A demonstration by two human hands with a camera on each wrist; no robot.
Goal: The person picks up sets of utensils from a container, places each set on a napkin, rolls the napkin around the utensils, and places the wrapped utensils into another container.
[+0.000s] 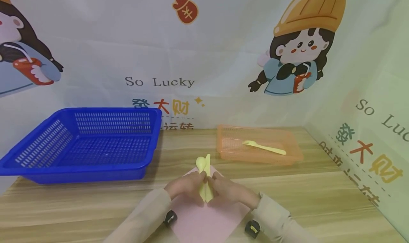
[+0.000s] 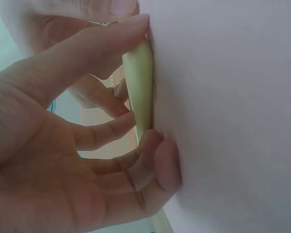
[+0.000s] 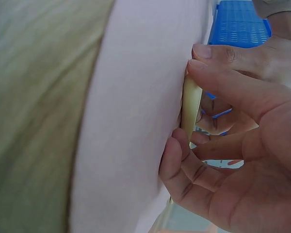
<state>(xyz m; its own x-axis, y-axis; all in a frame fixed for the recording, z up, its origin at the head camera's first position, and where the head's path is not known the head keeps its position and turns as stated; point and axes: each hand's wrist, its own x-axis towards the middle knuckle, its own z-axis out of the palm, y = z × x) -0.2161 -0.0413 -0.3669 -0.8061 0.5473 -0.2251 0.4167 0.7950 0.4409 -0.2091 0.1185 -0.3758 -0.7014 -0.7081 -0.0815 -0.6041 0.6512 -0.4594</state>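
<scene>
A pale yellow plastic spoon (image 1: 201,162) and a matching knife (image 1: 208,161) lie side by side over a pink sheet (image 1: 207,221), laid as a diamond on the table. My left hand (image 1: 188,184) pinches the spoon's handle, thumb on top and fingers curled along its side. On the knife's handle, my right hand (image 1: 225,189) has a similar pinch. Both thumbs nearly meet. In the left wrist view a yellow handle (image 2: 139,82) runs between thumb and fingers; the right wrist view shows another handle (image 3: 190,107) gripped likewise. The hands partly cover both handles.
At the left stands a large blue plastic basket (image 1: 96,173). A shallow orange basket (image 1: 255,159) at the back right holds a yellow fork (image 1: 265,147). Behind the wooden table (image 1: 319,204) hangs a printed cloth (image 1: 223,58). Small black devices (image 1: 252,228) sit by the wrists.
</scene>
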